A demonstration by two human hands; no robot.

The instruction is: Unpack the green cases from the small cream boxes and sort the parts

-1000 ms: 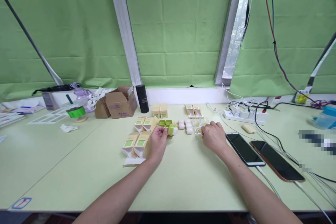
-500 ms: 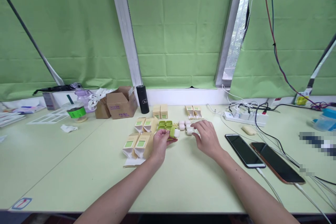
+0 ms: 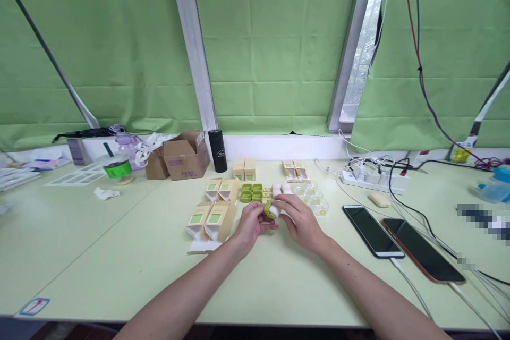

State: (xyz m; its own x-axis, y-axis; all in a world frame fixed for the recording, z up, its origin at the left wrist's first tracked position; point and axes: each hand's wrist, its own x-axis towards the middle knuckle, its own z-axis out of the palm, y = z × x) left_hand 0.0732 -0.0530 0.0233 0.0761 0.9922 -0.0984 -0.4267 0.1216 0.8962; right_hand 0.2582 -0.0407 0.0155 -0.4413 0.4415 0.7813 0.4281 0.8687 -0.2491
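My left hand [image 3: 255, 219] pinches a small green-and-white case [image 3: 271, 209], its olive-green shell toward the left and its rounded white part toward the right. My right hand [image 3: 297, 218] closes on the white end from the other side, fingers above and thumb below. Just behind my hands, several square olive-green shells [image 3: 251, 193] stand in a block. Beside them lie small yellowish pieces [image 3: 266, 192] and pale pinkish-white rounded blocks [image 3: 281, 188], partly hidden by my right hand. Clear plastic cups [image 3: 316, 203] with yellow marks are grouped to the right.
Open cardboard boxes with green labels [image 3: 215, 218] stand left of my hands. Farther back are small cartons [image 3: 244, 170], a black bottle [image 3: 217, 150] and a brown carton [image 3: 185, 155]. Two phones [image 3: 373, 231] with cables lie at right, near a power strip [image 3: 374, 180].
My right hand has left the clear cups and moved left to the case, where its fingers now touch the white end. My left hand has shifted slightly right and nearer, turning the case.
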